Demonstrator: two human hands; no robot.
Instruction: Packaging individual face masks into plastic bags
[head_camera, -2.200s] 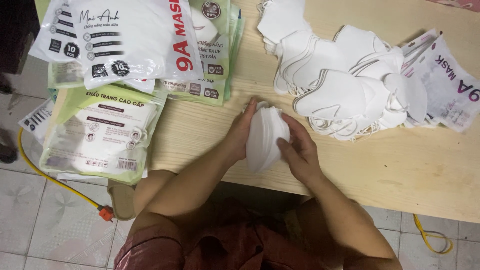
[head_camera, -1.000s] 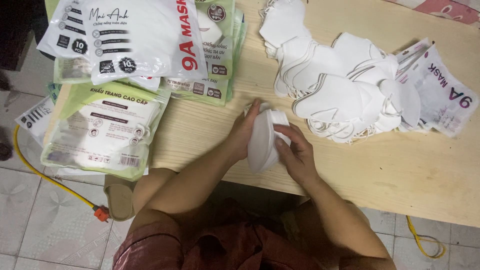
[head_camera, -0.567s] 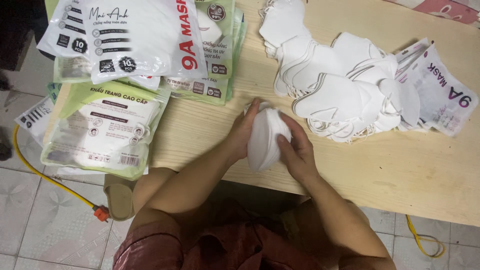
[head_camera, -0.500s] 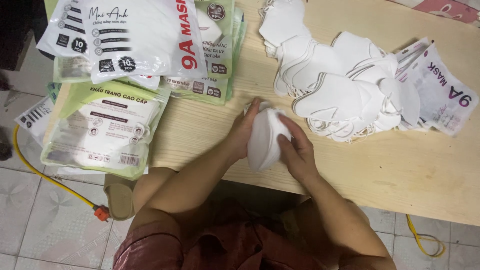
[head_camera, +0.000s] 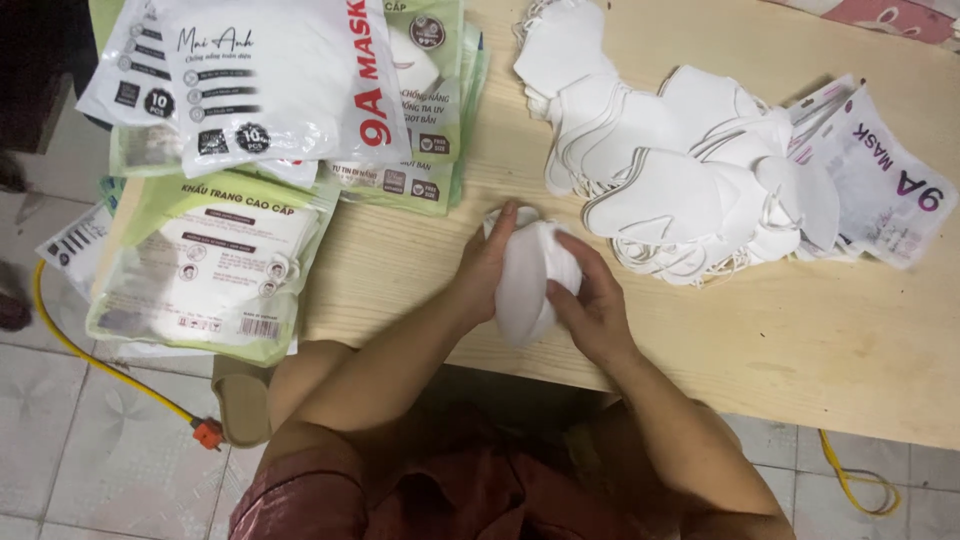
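Both hands, left hand (head_camera: 487, 268) and right hand (head_camera: 592, 310), stay pinched on the stack of white masks (head_camera: 530, 282), barely shifted, loose mask pile (head_camera: 680, 180) beyond the right grip on the desk (head_camera: 860, 340)

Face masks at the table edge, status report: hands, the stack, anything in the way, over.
Left hand and right hand clasp white face mask stack from both sides. Stack at wooden table near edge. Loose mask pile behind, apart. Nothing in the way.

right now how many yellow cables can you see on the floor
2. One yellow cable runs over the floor tiles at lower left, ending in an orange plug. The other cable loops at lower right, partly hidden under the wooden table.
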